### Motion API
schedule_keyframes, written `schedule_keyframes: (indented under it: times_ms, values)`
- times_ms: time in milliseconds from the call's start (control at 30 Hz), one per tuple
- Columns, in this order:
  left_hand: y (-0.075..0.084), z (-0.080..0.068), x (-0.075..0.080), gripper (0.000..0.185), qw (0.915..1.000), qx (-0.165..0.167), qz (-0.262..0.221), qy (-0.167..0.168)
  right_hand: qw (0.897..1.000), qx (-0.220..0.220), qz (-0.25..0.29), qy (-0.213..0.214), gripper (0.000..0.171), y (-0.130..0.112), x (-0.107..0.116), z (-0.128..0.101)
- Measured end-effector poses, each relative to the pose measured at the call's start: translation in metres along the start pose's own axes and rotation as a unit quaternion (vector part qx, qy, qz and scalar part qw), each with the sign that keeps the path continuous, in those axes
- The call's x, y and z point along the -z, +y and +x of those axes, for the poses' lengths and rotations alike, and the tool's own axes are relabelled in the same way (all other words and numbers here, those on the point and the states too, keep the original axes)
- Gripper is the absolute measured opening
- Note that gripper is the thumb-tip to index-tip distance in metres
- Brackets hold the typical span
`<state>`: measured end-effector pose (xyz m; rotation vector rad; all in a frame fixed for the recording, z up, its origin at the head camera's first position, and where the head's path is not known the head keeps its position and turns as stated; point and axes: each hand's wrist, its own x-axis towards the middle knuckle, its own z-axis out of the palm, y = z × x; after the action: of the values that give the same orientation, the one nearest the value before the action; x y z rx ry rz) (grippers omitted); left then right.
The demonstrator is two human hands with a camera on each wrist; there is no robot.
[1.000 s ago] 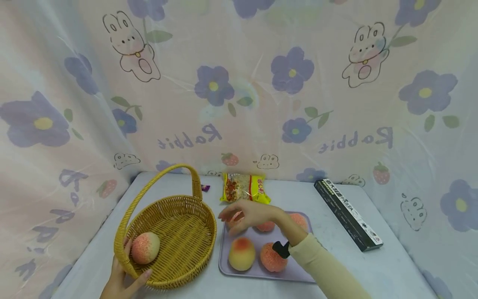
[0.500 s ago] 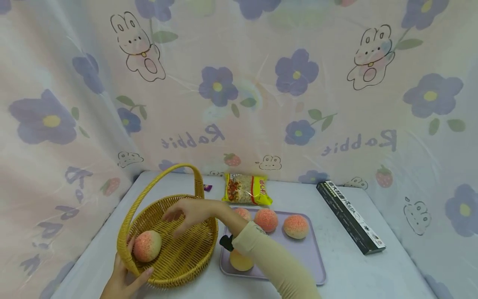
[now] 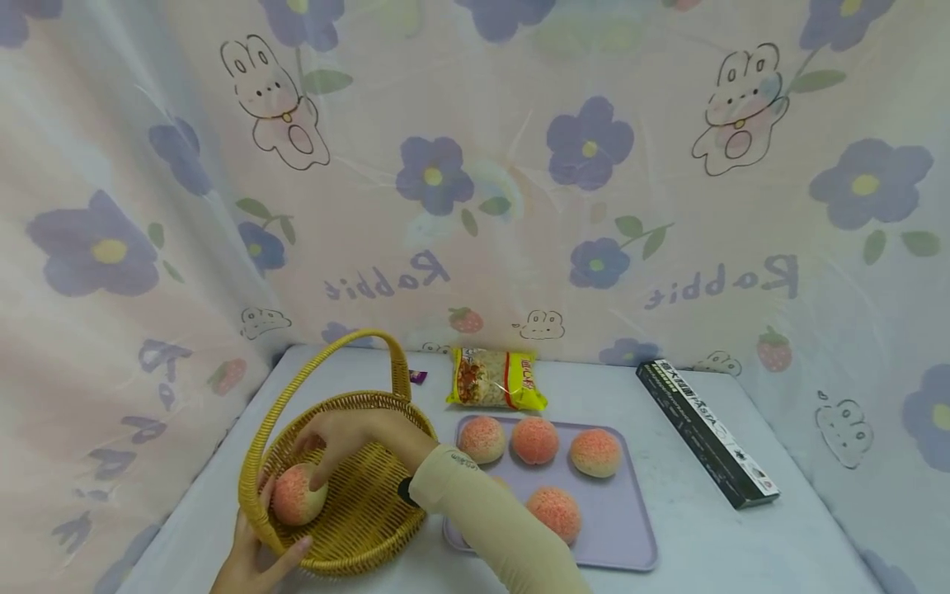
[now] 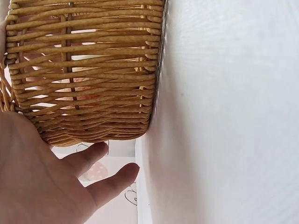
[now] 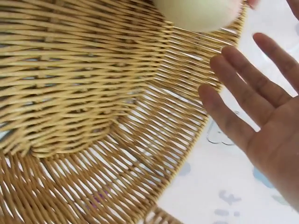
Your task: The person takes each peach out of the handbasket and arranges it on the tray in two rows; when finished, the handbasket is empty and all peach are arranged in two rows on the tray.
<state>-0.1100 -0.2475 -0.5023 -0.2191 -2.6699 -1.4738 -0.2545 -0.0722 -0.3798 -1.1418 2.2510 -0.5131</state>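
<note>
A woven yellow basket (image 3: 371,511) with an arched handle stands at the table's left. One pink-and-cream peach (image 3: 299,495) lies inside it by the near-left wall. My right hand (image 3: 330,437) reaches into the basket with straight fingers, its fingertips at the peach's top. The right wrist view shows that open palm (image 5: 254,98) over the basket weave (image 5: 93,93), with the peach (image 5: 196,11) just above. My left hand (image 3: 256,553) rests flat against the basket's outer wall (image 4: 88,70), fingers (image 4: 88,158) extended.
A lilac tray (image 3: 631,528) right of the basket carries several peaches (image 3: 536,440); my sleeve hides part of it. A yellow snack packet (image 3: 496,379) lies behind the tray, and a long black box (image 3: 705,431) at the right. Printed curtains surround the table.
My right hand has swung left from over the tray into the basket and dropped onto the peach there. The left hand stays on the basket.
</note>
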Motion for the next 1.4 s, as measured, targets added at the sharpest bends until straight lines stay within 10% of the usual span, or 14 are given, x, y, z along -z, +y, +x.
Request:
schedule_keyframes:
  times_ms: [833,1400]
  values:
    - [0.006,-0.002,-0.002,0.105,0.9997,0.019,0.014,-0.005,0.999,-0.023,0.005,-0.04,0.071,-0.005,-0.033,0.034]
    - [0.007,0.0,0.0,0.107,0.9991,0.03,0.03,-0.009,0.996,0.003,-0.087,-0.005,0.061,0.0,-0.032,0.035]
